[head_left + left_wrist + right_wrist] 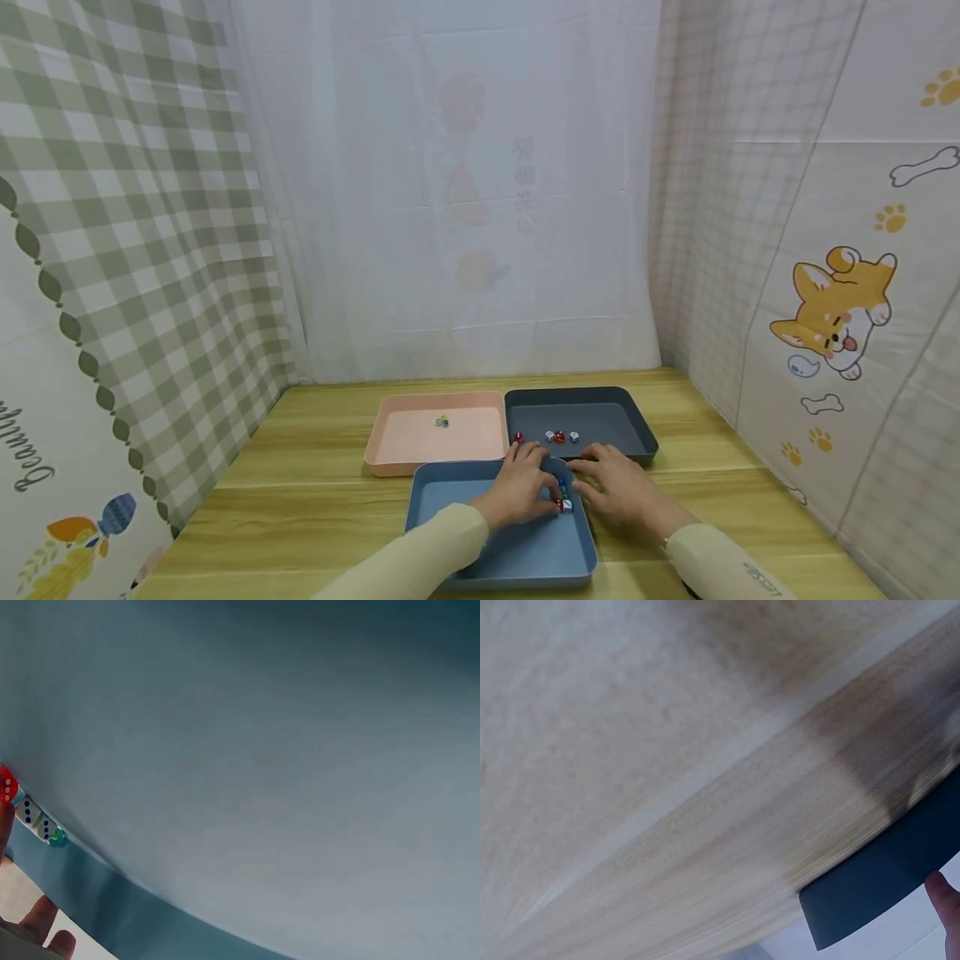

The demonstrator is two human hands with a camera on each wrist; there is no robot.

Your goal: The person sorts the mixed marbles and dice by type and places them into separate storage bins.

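My left hand reaches into the blue tray, its thumb and a fingertip pinching a red die near the right wall. A white die lies right beside it. In the left wrist view, the red die stands against white dice and a green die, in a row along the wall; a finger touches the red one. My right hand is outside the tray, fingers loosely bent at its far right corner. One of its fingertips shows by the dark tray's edge.
Behind the blue tray stand a pink tray holding a few small yellowish and dark pieces, and a dark grey tray with several red and white dice. All rest on a wood-grain table, with curtains around it.
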